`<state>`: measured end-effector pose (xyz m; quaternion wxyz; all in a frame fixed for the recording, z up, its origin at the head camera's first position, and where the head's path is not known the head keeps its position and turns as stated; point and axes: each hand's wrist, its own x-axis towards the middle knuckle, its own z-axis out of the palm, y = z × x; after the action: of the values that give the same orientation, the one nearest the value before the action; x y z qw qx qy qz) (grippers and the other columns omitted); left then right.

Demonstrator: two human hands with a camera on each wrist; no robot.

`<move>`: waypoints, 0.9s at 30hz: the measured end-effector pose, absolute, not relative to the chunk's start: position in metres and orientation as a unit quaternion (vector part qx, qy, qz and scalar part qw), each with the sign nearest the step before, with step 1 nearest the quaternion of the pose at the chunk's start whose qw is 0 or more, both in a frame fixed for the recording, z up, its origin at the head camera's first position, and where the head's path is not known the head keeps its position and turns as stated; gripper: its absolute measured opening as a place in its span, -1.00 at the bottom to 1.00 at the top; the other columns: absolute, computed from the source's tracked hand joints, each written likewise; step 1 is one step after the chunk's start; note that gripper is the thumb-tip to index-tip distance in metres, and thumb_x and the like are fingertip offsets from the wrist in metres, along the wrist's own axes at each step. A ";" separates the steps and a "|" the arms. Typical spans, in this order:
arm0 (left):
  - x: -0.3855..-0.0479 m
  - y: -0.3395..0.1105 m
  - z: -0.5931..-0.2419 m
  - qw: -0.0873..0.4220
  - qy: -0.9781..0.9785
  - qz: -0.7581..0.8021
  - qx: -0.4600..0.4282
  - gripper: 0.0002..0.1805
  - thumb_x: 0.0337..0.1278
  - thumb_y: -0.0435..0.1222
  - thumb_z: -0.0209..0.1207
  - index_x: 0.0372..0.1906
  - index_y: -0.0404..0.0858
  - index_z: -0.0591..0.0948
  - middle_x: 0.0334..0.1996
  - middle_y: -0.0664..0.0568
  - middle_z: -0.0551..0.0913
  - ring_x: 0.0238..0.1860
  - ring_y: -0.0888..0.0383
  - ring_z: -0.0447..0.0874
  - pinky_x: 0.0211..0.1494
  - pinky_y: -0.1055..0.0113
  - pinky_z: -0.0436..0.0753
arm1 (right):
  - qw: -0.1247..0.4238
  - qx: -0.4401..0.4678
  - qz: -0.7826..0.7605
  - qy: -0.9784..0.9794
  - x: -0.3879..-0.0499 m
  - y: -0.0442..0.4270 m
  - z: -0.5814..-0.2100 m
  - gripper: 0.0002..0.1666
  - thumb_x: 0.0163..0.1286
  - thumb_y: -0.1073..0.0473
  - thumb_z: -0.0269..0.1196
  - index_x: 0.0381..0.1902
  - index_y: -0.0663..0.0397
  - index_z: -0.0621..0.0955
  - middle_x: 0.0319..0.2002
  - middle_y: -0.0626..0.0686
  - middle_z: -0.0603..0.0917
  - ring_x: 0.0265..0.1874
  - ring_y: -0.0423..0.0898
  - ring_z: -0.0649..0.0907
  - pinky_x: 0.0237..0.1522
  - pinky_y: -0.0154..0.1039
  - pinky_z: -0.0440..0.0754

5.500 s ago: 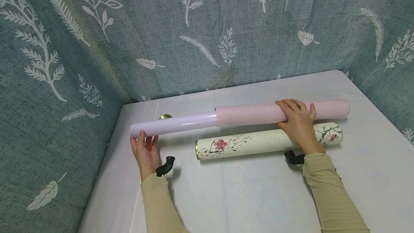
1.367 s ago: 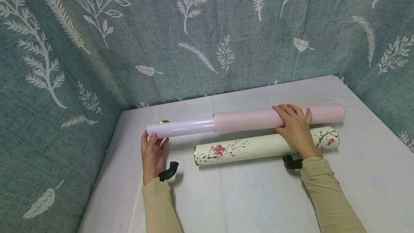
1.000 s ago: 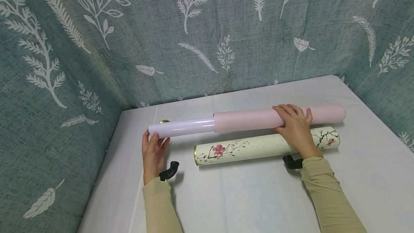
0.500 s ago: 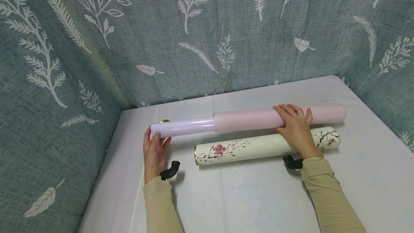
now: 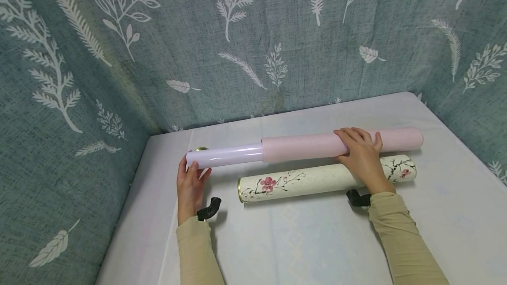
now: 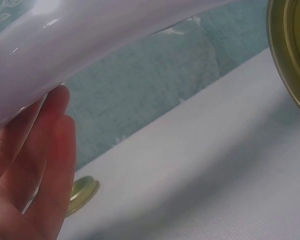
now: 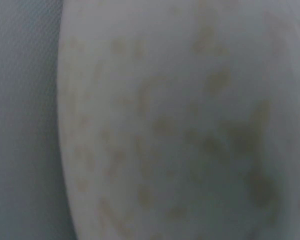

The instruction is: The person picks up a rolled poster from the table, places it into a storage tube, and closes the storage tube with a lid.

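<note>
In the head view my left hand [image 5: 191, 190] holds the left end of a glossy lilac rolled-up sheet [image 5: 225, 155], thumb in front and fingers beneath and behind. The roll's right part is hidden inside the open end of a pink cardboard tube [image 5: 301, 146]. My right hand [image 5: 361, 155] grips that tube from above, past its middle. In the left wrist view the roll [image 6: 90, 45] lies above the fingers [image 6: 60, 150]. Nearer to me lies a cream tube with plum blossoms [image 5: 317, 181], partly hidden by my right hand; it fills the blurred right wrist view.
A small gold lid [image 5: 201, 148] lies on the white-covered table [image 5: 301, 241] behind the roll, partly hidden by it. The cream tube's gold rim [image 5: 240, 190] faces left. Patterned teal curtains [image 5: 178, 47] enclose the back and sides.
The lilac roll has slid rightward into the pink tube, so less of it shows. My left hand has moved right with it. My right hand keeps its grip on the pink tube.
</note>
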<state>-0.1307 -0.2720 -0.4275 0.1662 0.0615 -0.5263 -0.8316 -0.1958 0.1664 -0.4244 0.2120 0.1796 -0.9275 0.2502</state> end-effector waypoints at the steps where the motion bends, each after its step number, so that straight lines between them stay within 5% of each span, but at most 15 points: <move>1: -0.131 -0.272 -0.428 0.165 -0.528 -0.831 0.062 -0.42 0.13 -0.24 0.13 0.26 -0.13 0.24 0.17 -0.10 0.33 0.03 -0.03 0.46 0.02 0.15 0.48 | 0.212 0.180 0.250 -0.928 -0.196 0.166 -0.424 -0.17 -0.18 0.21 0.47 0.14 -0.06 0.43 0.12 0.07 0.42 0.17 0.13 0.23 0.12 0.31 -0.31; 27: -0.135 -0.268 -0.430 0.153 -0.542 -0.824 0.068 -0.39 0.12 -0.22 0.14 0.27 -0.16 0.21 0.15 -0.11 0.35 0.00 0.00 0.48 0.03 0.15 0.47 | 0.210 0.180 0.250 -0.928 -0.197 0.166 -0.426 -0.15 -0.19 0.20 0.47 0.15 -0.07 0.42 0.13 0.06 0.42 0.17 0.11 0.23 0.13 0.30 -0.33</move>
<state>-0.1351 -0.2679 -0.4300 0.1530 0.0679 -0.5418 -0.8236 -0.1967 0.1663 -0.4256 0.2101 0.1802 -0.9278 0.2500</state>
